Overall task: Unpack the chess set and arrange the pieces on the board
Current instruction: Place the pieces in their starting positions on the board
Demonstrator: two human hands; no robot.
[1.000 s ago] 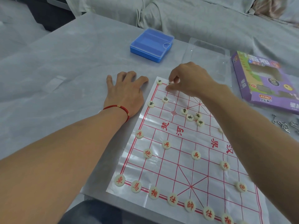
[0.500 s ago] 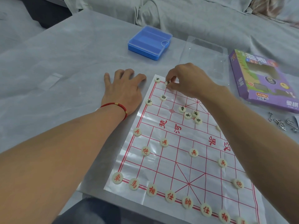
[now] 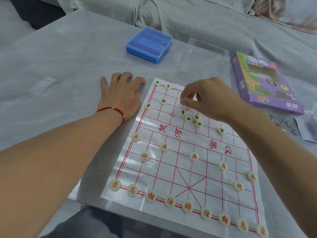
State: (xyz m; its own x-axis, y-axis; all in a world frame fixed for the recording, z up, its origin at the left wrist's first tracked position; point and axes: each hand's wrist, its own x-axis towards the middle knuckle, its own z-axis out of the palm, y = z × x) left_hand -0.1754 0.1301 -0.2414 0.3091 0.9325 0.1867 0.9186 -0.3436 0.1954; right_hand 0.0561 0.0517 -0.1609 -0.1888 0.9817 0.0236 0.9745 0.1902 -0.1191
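A clear plastic board sheet [image 3: 171,170] with red grid lines lies at the table's near edge. Red-lettered pieces fill its near row, among them the middle one [image 3: 187,206], and others stand on the rows above. Black-lettered pieces sit at the far left, including one [image 3: 168,86] second in the far row. A loose cluster of black pieces [image 3: 188,119] lies mid-board. My right hand [image 3: 205,98] hovers just above that cluster, fingers loosely curled, nothing visible in them. My left hand [image 3: 120,95] rests flat on the table beside the board's far left corner.
A blue plastic case [image 3: 149,44] stands behind the board. A clear lid [image 3: 204,60] lies to its right. A purple cardboard box [image 3: 264,83] and some metal rings [image 3: 281,125] are at the right. A grey sofa runs along the back.
My right hand set a black piece on the far row, let go of it, and moved right and nearer, over the loose cluster. The left hand has stayed put.
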